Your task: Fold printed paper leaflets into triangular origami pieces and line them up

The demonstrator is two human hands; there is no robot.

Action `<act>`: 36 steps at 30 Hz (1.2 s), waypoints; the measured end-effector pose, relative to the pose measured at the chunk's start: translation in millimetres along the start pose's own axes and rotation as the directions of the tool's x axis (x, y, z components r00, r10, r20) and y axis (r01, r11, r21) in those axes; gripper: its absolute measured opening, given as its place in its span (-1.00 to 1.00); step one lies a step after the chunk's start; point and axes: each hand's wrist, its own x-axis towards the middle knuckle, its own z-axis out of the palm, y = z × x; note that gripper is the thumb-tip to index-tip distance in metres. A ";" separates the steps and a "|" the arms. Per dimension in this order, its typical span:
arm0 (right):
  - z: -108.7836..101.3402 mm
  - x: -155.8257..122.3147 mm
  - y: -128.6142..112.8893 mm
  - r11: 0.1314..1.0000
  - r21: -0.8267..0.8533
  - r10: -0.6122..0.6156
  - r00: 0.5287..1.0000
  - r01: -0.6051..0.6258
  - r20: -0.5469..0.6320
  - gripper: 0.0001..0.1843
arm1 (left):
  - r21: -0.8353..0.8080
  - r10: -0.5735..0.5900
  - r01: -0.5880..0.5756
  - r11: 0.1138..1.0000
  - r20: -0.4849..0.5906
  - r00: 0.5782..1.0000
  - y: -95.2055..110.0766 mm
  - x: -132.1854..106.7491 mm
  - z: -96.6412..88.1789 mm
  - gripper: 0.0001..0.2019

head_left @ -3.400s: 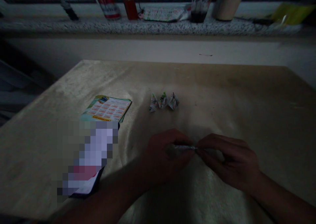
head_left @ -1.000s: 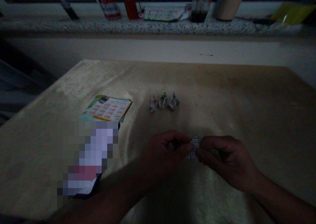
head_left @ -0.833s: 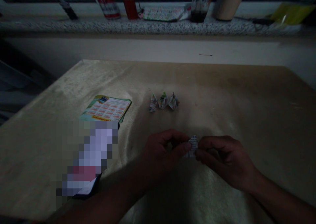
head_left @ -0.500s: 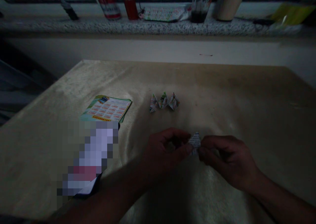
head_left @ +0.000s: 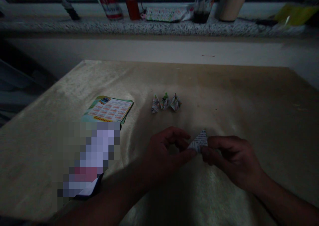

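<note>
Dim room, not much light. We look down at a tan table [head_left: 224,96] w/ a shiny cloth on it. Behind it we see a pale wall & a speckled ledge [head_left: 149,26].

Head view, near us: both arms come in from the bottom edge. We see the left hand [head_left: 164,153] & the right hand [head_left: 231,159] meet over the front mid part of the table. Between them is a small paper triangle [head_left: 199,142] w/ tiny print on it, tip up, held just above the cloth. The left hand pinches its lower left corner w/ thumb & fingers. The right hand is closed on its right side, fingers curled in. Both hands grip the same piece.

Farther back, well apart from the hands, three little folded papers [head_left: 165,102] sit in a row, touching each other. To the left lies a stack of flyers [head_left: 108,109], flat, w/ red & green print. Just in front of the flyers is a blurred block [head_left: 87,159]; we can't tell what it is.

On the ledge: a red can [head_left: 108,3], a red bottle [head_left: 131,5], a printed packet [head_left: 166,14], a dark glass [head_left: 200,6], a tan tube [head_left: 231,3] & sth yellow-green [head_left: 294,13] at far right.
</note>
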 end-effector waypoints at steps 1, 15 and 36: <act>0.2 0.0 0.8 1.000 0.006 0.001 1.000 -0.001 -0.002 -0.64 | -0.001 0.003 -0.003 1.000 -0.005 1.000 0.1 -0.1 0.1 -0.72; -1.5 0.0 2.6 0.995 0.088 0.042 0.998 -0.046 0.051 -0.66 | -0.033 -0.013 0.012 0.999 -0.040 0.999 5.8 -1.5 1.9 -0.73; -4.6 0.8 4.9 0.968 0.232 0.001 0.929 -0.093 0.369 -0.77 | -0.240 0.019 0.057 0.969 0.301 0.953 2.3 -3.2 -1.5 -0.79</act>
